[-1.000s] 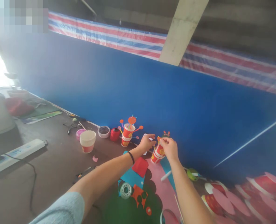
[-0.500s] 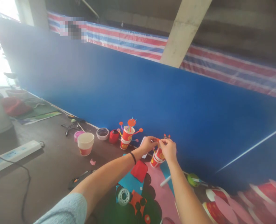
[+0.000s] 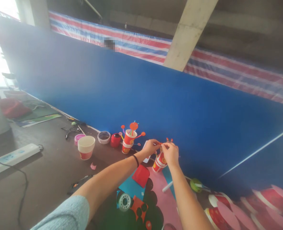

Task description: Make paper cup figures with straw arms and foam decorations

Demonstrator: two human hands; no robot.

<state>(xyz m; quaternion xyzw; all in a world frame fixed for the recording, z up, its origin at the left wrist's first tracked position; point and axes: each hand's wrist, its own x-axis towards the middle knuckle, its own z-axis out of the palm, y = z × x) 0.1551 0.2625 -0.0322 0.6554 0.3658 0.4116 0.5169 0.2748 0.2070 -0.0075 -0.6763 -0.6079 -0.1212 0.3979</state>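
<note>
My left hand (image 3: 151, 147) and my right hand (image 3: 170, 154) meet with fingertips pinched on a small orange piece (image 3: 160, 143), mostly hidden by the fingers. Just below and behind them stands a stack of red-and-white paper cups (image 3: 159, 162), partly covered by my right hand. Small red round bits stick up above that stack. To the left, a similar paper-cup figure (image 3: 130, 138) carries an orange disc on top and coloured stalks with round ends. A white rectangular item (image 3: 145, 151) shows behind my left hand.
A blue partition (image 3: 131, 86) rises behind the table. Pink paper (image 3: 161, 188), a red sheet (image 3: 141, 175), cut orange paper (image 3: 138, 204) and a tape roll (image 3: 125, 202) lie below my arms. A white cup (image 3: 86, 145) and power strip (image 3: 14, 158) stand left; several cups (image 3: 215, 217) right.
The view has shifted slightly, so table things sit a little further left. Both hands keep their pinch near the cup stack. A blurred person behind the partition has moved right.
</note>
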